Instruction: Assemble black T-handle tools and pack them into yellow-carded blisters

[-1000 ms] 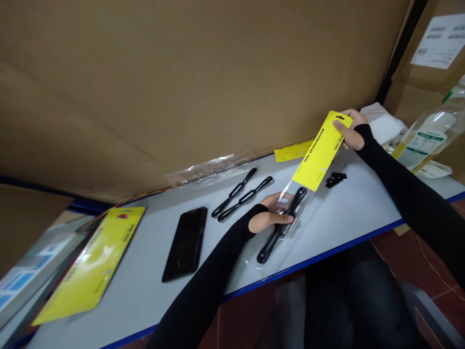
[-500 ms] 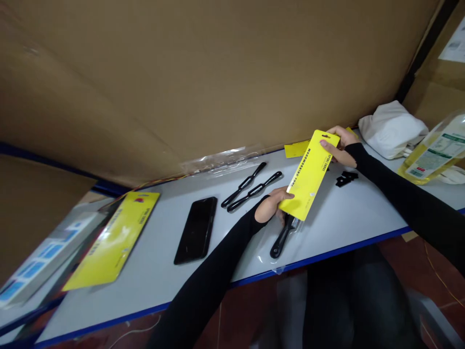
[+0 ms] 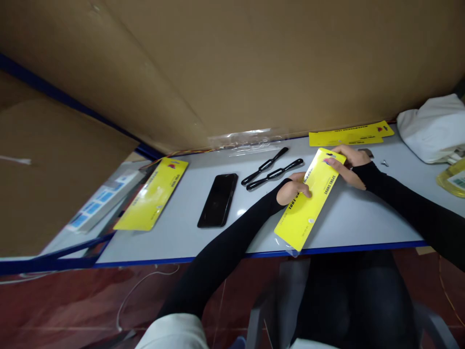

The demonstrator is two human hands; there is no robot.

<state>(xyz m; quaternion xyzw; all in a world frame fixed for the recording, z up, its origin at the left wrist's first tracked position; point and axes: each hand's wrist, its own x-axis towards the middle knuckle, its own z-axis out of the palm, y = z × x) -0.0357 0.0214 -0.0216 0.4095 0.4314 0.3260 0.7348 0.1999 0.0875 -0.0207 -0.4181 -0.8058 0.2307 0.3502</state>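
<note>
A yellow spokeshave backing card (image 3: 308, 208) is held tilted over the front of the table. My left hand (image 3: 293, 190) grips its left edge, thumb on the printed face. At the top corner, my right hand (image 3: 347, 165) pinches the card with its fingers behind. Clear plastic (image 3: 286, 245) pokes out under the card's lower end; whatever lies behind the card is hidden. Beyond my left hand, two black spokeshave bodies (image 3: 264, 166) (image 3: 275, 174) rest side by side. Small metal screws (image 3: 384, 163) lie right of my right hand, near a partly hidden dark piece (image 3: 366, 152).
A black phone (image 3: 218, 200) lies left of the hands, with another yellow card (image 3: 152, 194) farther left. More yellow cards (image 3: 348, 134) and clear plastic packaging (image 3: 250, 140) lie along the cardboard wall. A white bag (image 3: 428, 128) and a bottle of yellow liquid (image 3: 454, 179) stand at right.
The view has shifted left. My left hand has moved up the card's edge, and the card now covers the black handle that showed below it. Both hands still hold the card.
</note>
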